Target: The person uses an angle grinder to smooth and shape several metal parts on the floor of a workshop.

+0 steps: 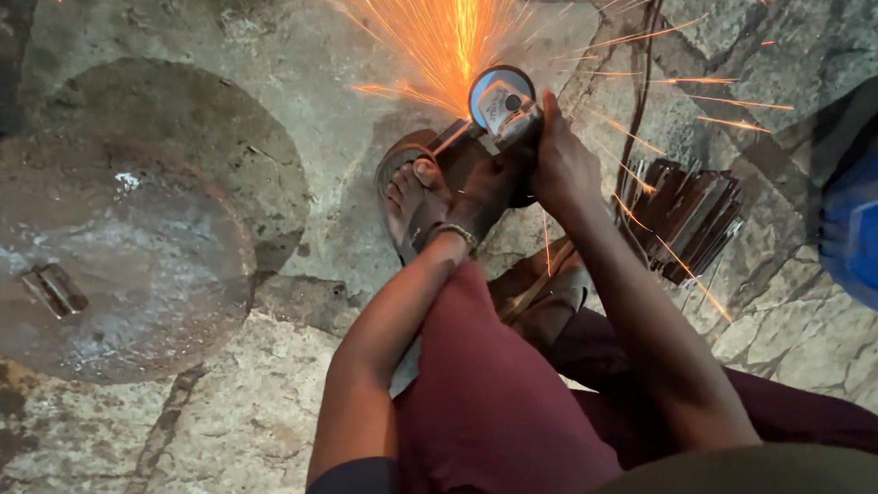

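Angle grinder (504,103), disc away, body lengthwise.

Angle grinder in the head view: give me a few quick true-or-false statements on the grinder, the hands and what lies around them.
1. Both hands grip the angle grinder. True: the left hand and right hand close on its body.
2. Sparks fly toward the person's lap. False: nearly all of them fan up the picture, away from the person.
3. A sandalled foot rests just left of the grinder. True.
4. A stack of thin metal pieces lies left of the foot. False: it lies to the right of the hands.
5. A round metal plate lies on the floor at left. True.
6. The blue object touches the grinder. False: it sits apart at the right edge.
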